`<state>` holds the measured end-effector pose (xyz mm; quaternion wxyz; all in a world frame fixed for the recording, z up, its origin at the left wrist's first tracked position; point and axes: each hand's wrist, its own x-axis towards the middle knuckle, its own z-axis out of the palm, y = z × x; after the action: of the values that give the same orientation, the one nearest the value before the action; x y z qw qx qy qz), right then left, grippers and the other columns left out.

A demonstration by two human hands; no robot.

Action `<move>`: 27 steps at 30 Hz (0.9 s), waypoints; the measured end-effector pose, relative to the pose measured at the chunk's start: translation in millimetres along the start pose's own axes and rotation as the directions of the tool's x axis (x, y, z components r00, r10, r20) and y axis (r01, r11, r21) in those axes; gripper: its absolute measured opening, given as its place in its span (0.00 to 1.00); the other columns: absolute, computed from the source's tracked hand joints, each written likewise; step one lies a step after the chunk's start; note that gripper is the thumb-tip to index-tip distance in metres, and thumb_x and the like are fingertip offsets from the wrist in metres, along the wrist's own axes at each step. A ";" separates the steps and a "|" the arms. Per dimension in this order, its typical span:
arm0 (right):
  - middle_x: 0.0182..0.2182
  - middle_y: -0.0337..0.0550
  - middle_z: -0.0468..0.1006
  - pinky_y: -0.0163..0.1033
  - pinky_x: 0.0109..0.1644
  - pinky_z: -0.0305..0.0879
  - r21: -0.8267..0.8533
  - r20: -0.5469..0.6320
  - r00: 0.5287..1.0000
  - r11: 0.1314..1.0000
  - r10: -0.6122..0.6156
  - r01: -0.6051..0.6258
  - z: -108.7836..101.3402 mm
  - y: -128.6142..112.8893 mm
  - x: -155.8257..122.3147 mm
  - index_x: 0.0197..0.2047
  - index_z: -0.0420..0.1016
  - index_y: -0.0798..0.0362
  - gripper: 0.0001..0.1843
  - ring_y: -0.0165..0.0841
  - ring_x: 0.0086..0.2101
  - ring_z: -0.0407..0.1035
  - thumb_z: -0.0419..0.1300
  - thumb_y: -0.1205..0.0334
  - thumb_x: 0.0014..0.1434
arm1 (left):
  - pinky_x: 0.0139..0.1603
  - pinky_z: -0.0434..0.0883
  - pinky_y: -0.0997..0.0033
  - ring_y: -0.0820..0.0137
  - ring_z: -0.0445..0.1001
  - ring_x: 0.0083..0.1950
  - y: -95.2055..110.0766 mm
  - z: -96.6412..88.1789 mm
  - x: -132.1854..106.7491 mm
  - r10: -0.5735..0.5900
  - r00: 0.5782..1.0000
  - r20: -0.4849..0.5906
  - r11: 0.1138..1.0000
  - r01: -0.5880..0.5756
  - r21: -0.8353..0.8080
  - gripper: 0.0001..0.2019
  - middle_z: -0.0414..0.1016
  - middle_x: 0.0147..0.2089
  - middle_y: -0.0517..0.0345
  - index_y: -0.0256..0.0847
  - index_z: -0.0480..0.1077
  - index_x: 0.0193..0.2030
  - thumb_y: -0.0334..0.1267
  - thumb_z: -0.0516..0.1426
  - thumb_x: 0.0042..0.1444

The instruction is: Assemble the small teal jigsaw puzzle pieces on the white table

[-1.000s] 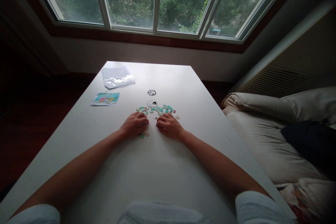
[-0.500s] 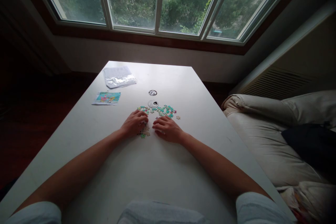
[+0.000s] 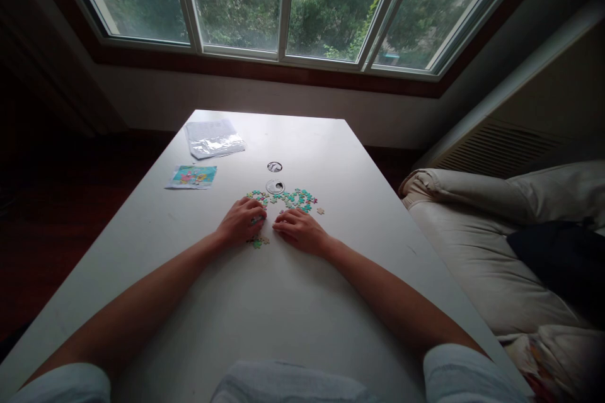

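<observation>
Several small teal and pink jigsaw pieces (image 3: pixel 292 197) lie scattered in the middle of a white table (image 3: pixel 265 308). My left hand (image 3: pixel 242 221) rests palm down at the near edge of the pile, fingers curled over a few pieces. My right hand (image 3: pixel 300 230) lies just to its right, fingers bent and pressed together, their tips on the table close to the left hand. A few joined pieces (image 3: pixel 259 242) show between and just below the two hands. What the fingertips pinch is hidden.
A colourful picture card (image 3: pixel 191 176) and a clear plastic bag (image 3: pixel 213 138) lie at the far left of the table. A round cable hole (image 3: pixel 274 167) and its cap (image 3: pixel 275 186) sit beyond the pieces. A cushioned sofa (image 3: pixel 496 245) stands along the right side.
My right hand has slid left and slightly nearer, closing the gap to my left hand. The left hand has barely moved.
</observation>
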<state>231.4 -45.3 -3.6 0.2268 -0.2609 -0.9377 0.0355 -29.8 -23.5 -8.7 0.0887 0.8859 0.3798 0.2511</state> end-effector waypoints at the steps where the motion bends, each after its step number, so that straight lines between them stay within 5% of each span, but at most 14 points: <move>1: 0.48 0.46 0.79 0.46 0.55 0.63 -0.002 -0.005 1.000 1.000 0.007 -0.007 0.5 -0.3 -0.1 0.51 0.76 0.47 0.11 0.37 0.50 0.69 0.57 0.63 0.68 | 0.58 0.67 0.57 0.61 0.69 0.53 0.4 -0.4 0.0 0.000 1.000 0.004 1.000 0.000 -0.001 0.07 0.76 0.50 0.56 0.47 0.76 0.44 0.34 0.60 0.59; 13: 0.46 0.46 0.78 0.45 0.54 0.62 -0.015 -0.018 0.998 0.998 0.055 -0.055 5.7 -1.0 -1.4 0.48 0.77 0.47 0.08 0.37 0.47 0.67 0.57 0.63 0.68 | 0.57 0.64 0.59 0.61 0.67 0.51 12.4 -11.3 1.0 0.162 0.971 0.175 0.984 -0.146 -0.105 0.08 0.75 0.48 0.55 0.44 0.72 0.36 0.44 0.64 0.55; 27: 0.42 0.47 0.78 0.45 0.52 0.59 -0.059 -0.058 0.994 0.994 0.094 -0.097 1.0 3.0 -2.7 0.54 0.74 0.49 0.12 0.38 0.44 0.68 0.55 0.64 0.69 | 0.58 0.63 0.59 0.60 0.67 0.52 14.7 -10.8 2.4 0.168 0.962 0.215 0.985 -0.155 -0.079 0.11 0.74 0.49 0.55 0.47 0.74 0.44 0.43 0.64 0.55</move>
<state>234.5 -44.0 -6.2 0.2424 -0.3131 -0.9182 0.0102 -24.6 -32.4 6.6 0.1367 0.9331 0.2862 0.1693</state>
